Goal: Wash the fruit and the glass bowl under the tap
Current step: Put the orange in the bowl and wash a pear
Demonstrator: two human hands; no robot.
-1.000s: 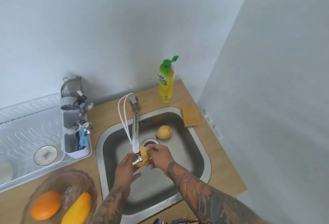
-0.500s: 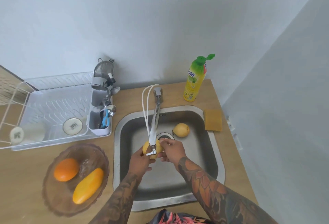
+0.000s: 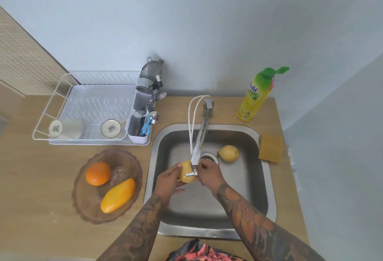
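Grip: the left hand [image 3: 169, 180] cups a yellow pear [image 3: 186, 174] from its left side, fingers wrapped round it; the right hand [image 3: 209, 174] closes on it from the right, fingertips up by the spout end. Both hands are grasping the fruit.
Where the fruit is: held over the middle of the steel sink [image 3: 267, 177], right under the outlet of the tap [image 3: 202, 136], whose small cross-lever lies across the pear in this view. Running water cannot be made out.
Handling: the pear looks firm, light enough for one hand, smooth-skinned; I judge it slippery once wet. Best held round its broad belly and turned between both palms, without squeezing, since the skin would bruise.
Second pear [image 3: 228, 153]: lying loose on the sink floor, just right of the drain, apart from the hands.
Glass bowl [image 3: 83, 194]: amber-tinted, on the wooden counter left of the sink, holding an orange [image 3: 98, 173] and a mango [image 3: 118, 195]. It is likely heavy, rigid and breakable; better taken by the rim with both hands.
Further out: a dish rack [image 3: 62, 99] with a cutlery holder behind the bowl, a dish soap bottle [image 3: 256, 97] at the back right, a sponge [image 3: 270, 148] on the sink's right edge.
Change from a second ago: the hands keep the same hold on the pear under the spout; the other pear, bowl and fruit have not shifted. Only the head view has swung left, bringing in the whole rack and bowl.
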